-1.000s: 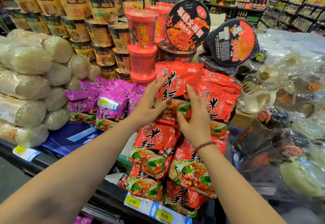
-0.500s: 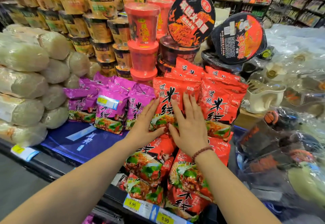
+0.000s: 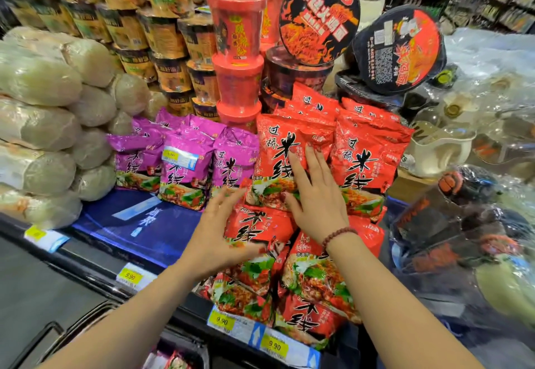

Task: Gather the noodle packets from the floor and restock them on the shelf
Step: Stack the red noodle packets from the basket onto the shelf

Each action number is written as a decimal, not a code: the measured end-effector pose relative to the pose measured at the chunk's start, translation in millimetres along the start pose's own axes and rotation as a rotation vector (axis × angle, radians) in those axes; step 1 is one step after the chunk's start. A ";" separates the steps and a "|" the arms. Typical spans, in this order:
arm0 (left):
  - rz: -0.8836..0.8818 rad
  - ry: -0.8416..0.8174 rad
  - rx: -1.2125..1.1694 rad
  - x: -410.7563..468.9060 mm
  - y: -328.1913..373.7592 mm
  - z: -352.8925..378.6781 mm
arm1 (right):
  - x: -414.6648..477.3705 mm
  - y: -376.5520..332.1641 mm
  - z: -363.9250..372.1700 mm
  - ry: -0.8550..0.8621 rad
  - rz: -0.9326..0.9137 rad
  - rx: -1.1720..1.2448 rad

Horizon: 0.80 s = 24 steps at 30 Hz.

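Note:
A pile of red noodle packets (image 3: 367, 163) fills the shelf (image 3: 95, 258) ahead of me, several standing at the back and several lying in front. My right hand (image 3: 315, 198), fingers straight, presses flat against the front of an upright red packet (image 3: 278, 148). My left hand (image 3: 220, 232), blurred and with spread fingers, touches the left edge of a lower red packet (image 3: 254, 229). Purple noodle packets (image 3: 185, 172) stand just left of the red ones. Neither hand grips a packet.
Stacked cup noodles (image 3: 237, 50) and black bowl noodles (image 3: 318, 15) rise behind the packets. Clear bags of white noodles (image 3: 37, 125) are piled at the left. Plastic-wrapped goods (image 3: 463, 224) crowd the right. Yellow 9.90 price tags (image 3: 272, 345) line the shelf edge.
My left hand has dropped from the upright red packet to the packet below it. My right hand stays flat on the upright packet, which now stands straighter against the stack.

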<state>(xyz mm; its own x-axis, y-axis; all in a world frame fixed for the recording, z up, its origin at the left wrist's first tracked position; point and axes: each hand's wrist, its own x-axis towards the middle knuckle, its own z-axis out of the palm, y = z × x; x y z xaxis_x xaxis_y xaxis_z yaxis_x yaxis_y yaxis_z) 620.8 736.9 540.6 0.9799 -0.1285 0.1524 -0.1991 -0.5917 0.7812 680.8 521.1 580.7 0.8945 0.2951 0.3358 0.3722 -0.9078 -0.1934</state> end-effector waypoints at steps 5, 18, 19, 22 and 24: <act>0.040 -0.111 0.207 -27.9 -8.3 24.5 | 3.1 -2.7 -1.5 0.035 -0.011 0.080; 0.052 0.006 0.267 -1.6 4.0 64.2 | 8.2 0.0 -14.1 0.219 -0.006 -0.052; 0.042 0.003 0.288 -4.7 -1.1 64.3 | 5.8 -1.0 -10.7 0.201 -0.007 -0.067; 0.083 0.060 0.336 -11.4 -9.5 63.4 | 0.8 -4.0 -0.9 0.198 -0.005 -0.112; 0.155 0.133 0.366 -12.7 -11.1 61.3 | -1.6 -5.5 1.9 0.203 -0.001 -0.166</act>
<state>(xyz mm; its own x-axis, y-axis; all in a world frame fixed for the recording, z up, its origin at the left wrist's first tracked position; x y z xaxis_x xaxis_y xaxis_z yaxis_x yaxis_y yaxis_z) 609.9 696.3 492.9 0.9262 -0.1479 0.3469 -0.3109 -0.8202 0.4803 677.7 526.2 579.4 0.8200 0.2451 0.5173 0.3119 -0.9491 -0.0446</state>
